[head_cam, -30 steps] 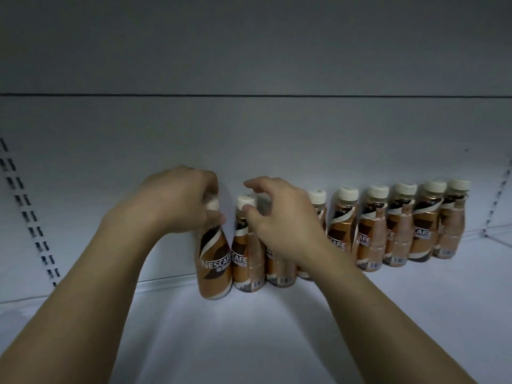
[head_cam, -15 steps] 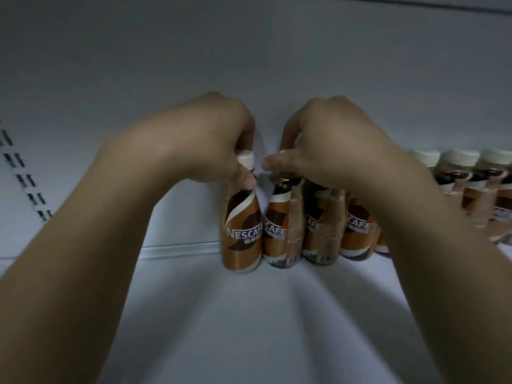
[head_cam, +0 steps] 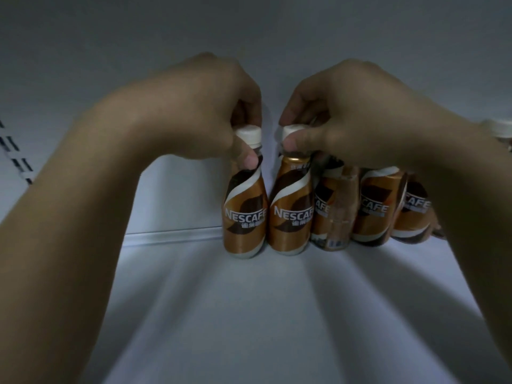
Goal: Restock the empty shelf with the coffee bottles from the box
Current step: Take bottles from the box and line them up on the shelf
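Observation:
A row of brown Nescafe coffee bottles with white caps stands against the back wall of the white shelf [head_cam: 249, 314]. My left hand [head_cam: 199, 112] pinches the neck and cap of the leftmost bottle [head_cam: 245, 214]. My right hand [head_cam: 346, 115] pinches the cap of the second bottle [head_cam: 291, 214], whose label faces me. Both bottles stand upright on the shelf, close side by side. Further bottles [head_cam: 374, 209] continue to the right, partly hidden behind my right forearm. The box is out of view.
The shelf's back wall [head_cam: 249, 29] rises just behind the bottles. A slotted upright [head_cam: 16, 156] runs along the far left. One more white cap [head_cam: 498, 131] shows at the right edge. Bare shelf lies left of the row and in front of it.
The view has come closer and lower. My right hand has turned the second bottle so its full label faces front; my left hand stays on the leftmost bottle's neck.

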